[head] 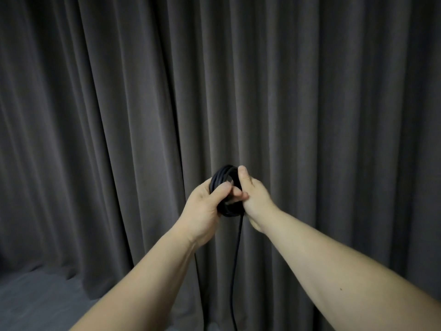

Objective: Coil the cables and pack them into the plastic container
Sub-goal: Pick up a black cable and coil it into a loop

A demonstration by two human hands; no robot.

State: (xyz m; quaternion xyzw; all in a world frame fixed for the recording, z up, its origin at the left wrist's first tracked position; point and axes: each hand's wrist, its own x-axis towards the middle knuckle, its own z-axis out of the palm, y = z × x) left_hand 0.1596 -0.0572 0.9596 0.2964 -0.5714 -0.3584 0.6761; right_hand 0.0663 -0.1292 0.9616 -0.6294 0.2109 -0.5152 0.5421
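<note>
Cable coil (225, 187): black, wound tight, held up between both hands; its far side is hidden by fingers.
Loose tail (236, 271): hangs straight down, cut off at the near edge.
Left hand (205, 209): fingers curled round the coil's left side.
Right hand (253, 194): grips the right side, thumb up.
Curtain (119, 115): dark folds fill the far side.
Floor (35, 299): grey strip, near left.

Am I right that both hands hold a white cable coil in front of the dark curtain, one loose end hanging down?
Not quite: the cable coil is black, not white, as the head view shows. The rest stands: the left hand and right hand both grip it before the dark curtain, with a loose end hanging down.
</note>
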